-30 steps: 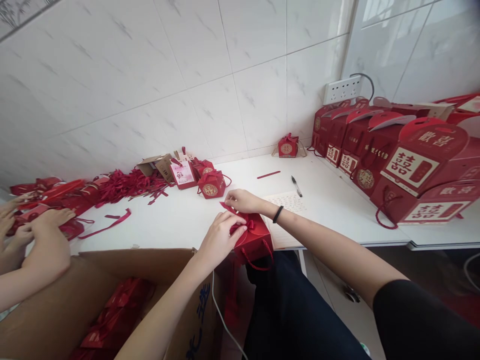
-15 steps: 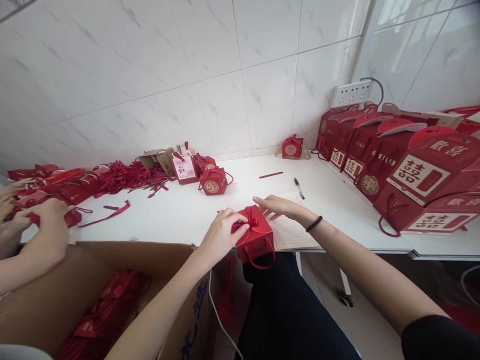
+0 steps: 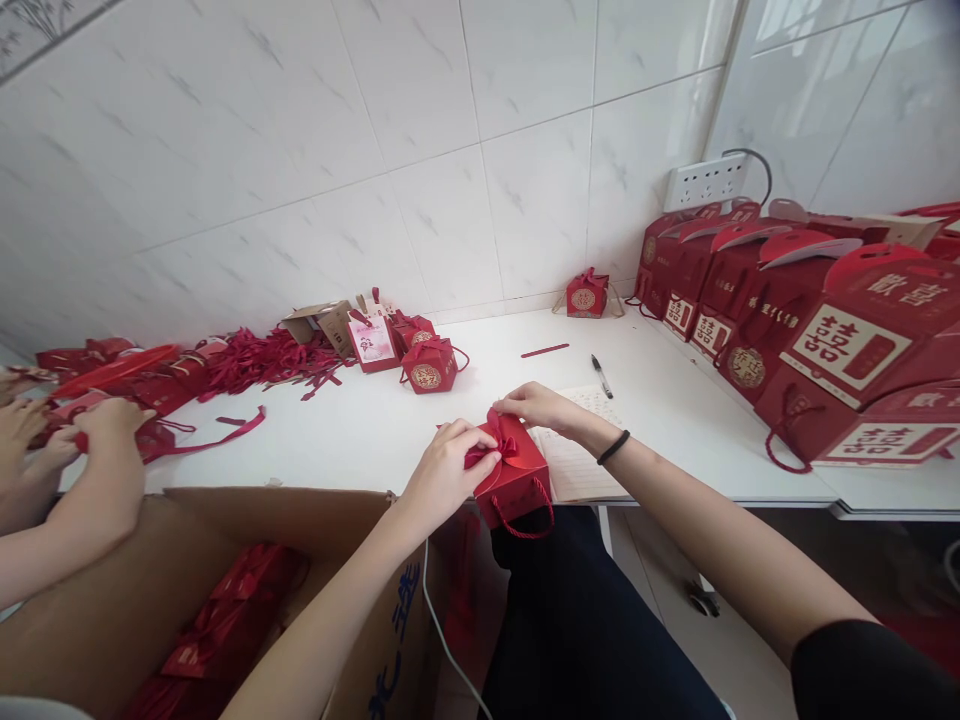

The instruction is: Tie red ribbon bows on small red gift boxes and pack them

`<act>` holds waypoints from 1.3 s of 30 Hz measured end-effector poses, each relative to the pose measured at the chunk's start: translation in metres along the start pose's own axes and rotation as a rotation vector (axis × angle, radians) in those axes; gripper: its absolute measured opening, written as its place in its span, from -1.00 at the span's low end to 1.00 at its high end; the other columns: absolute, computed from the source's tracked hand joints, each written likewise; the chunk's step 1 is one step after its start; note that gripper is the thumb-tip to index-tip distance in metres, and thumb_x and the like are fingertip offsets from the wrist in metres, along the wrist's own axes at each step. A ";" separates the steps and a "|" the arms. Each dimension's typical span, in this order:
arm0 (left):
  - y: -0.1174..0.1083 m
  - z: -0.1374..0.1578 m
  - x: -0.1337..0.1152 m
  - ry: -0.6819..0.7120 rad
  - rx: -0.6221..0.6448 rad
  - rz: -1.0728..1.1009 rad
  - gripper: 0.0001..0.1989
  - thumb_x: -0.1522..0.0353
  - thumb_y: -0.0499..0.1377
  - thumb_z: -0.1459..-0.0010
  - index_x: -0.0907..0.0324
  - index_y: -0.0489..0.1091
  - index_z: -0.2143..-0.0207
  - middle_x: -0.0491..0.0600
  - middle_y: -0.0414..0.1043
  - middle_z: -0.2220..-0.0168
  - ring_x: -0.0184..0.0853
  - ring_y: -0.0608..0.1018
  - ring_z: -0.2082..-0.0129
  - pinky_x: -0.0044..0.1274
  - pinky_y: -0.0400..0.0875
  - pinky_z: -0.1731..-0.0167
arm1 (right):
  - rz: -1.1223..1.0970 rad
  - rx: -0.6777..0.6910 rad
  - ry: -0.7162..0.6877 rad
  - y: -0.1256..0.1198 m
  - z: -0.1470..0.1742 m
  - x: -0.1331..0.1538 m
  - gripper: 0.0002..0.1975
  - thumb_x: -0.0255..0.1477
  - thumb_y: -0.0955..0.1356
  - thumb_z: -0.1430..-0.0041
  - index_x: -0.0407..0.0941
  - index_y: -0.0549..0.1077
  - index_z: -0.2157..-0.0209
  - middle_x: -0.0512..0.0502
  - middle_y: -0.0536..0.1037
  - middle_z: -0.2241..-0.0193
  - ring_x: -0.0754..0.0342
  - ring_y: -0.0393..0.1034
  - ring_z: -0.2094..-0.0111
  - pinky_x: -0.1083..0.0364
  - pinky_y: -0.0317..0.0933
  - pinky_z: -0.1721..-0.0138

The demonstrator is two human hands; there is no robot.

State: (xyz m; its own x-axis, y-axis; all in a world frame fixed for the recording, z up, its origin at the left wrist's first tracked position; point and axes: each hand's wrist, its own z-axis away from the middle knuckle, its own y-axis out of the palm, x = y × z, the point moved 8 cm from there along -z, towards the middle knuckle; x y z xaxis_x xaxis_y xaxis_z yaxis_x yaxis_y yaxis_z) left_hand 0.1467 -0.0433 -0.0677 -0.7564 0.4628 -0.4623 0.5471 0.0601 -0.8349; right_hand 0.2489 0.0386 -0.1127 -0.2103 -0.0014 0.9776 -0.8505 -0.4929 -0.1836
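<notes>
while both hands work its top, 1 small red gift box (image 3: pixel 517 478) sits at the bench's (image 3: pixel 375 425) front edge, partly overhanging. left hand (image 3: pixel 442 472) pinches the red ribbon bow (image 3: pixel 491 447); right hand (image 3: pixel 541 405) pinches the bow's far side. step judged: tying the closure. next move calls for an even pull on both loops while steadying the box against tipping off.

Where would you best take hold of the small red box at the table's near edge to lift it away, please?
Probably by the red cord handle hanging below the small red box on its near side, coming from underneath. The top is taken up by the bow, with the left hand and right hand at it.
</notes>
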 end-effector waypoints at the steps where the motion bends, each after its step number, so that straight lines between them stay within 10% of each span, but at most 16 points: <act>1: 0.000 0.000 0.000 0.003 0.000 0.000 -0.92 0.38 0.11 -0.12 0.14 0.39 0.36 -0.08 0.36 0.32 -0.32 0.41 0.24 -0.42 0.32 0.17 | 0.013 -0.007 -0.002 0.001 -0.001 0.001 -0.75 -0.40 0.31 -0.03 -0.22 0.34 0.65 0.05 0.31 0.66 0.24 0.15 0.58 0.23 0.08 0.51; 15: 0.000 0.001 -0.001 -0.015 0.014 0.011 -0.91 0.36 0.10 -0.12 0.15 0.39 0.38 -0.08 0.35 0.34 -0.36 0.40 0.34 -0.42 0.33 0.22 | 0.142 -0.297 -0.028 -0.025 -0.017 -0.005 -0.80 -0.48 0.24 -0.16 -0.21 0.33 0.53 -0.15 0.46 0.45 0.10 0.41 0.42 0.25 0.13 0.50; 22: -0.006 0.006 0.010 -0.074 -0.087 0.099 -0.77 0.32 0.13 -0.09 0.13 0.30 0.17 -0.08 0.35 0.29 -0.37 0.42 0.29 -0.47 0.34 0.21 | 0.395 -0.491 -0.099 -0.043 0.036 0.024 -0.71 -0.20 0.23 -0.20 -0.15 0.29 0.38 -0.05 0.41 0.49 0.13 0.25 0.52 0.18 0.05 0.51; 30: -0.009 0.015 0.029 -0.367 -0.041 0.242 -0.66 0.10 -0.02 -0.14 0.17 0.23 0.49 -0.14 0.31 0.50 -0.39 0.38 0.46 -0.52 0.26 0.37 | 0.613 -0.199 -0.065 -0.002 0.064 0.034 -0.49 -0.14 0.21 -0.15 -0.13 0.00 0.72 0.07 0.03 0.76 0.23 -0.14 0.69 0.12 -0.18 0.64; 39: 0.009 0.010 0.037 -0.344 0.023 0.446 -0.72 0.18 0.01 -0.11 0.18 0.18 0.53 -0.17 0.20 0.54 -0.42 0.30 0.49 -0.57 0.20 0.42 | 0.321 -0.130 -0.094 0.005 0.055 0.020 -0.69 -0.27 0.25 -0.03 -0.16 0.24 0.65 0.07 0.22 0.67 0.20 0.04 0.60 0.16 -0.06 0.53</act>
State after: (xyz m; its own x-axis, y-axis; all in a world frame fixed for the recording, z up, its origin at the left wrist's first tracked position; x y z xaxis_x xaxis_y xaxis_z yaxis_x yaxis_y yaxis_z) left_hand 0.1195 -0.0347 -0.0957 -0.5288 0.1240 -0.8397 0.8357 -0.0968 -0.5406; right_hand 0.2668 -0.0120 -0.0883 -0.4361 -0.2214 0.8723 -0.8041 -0.3394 -0.4881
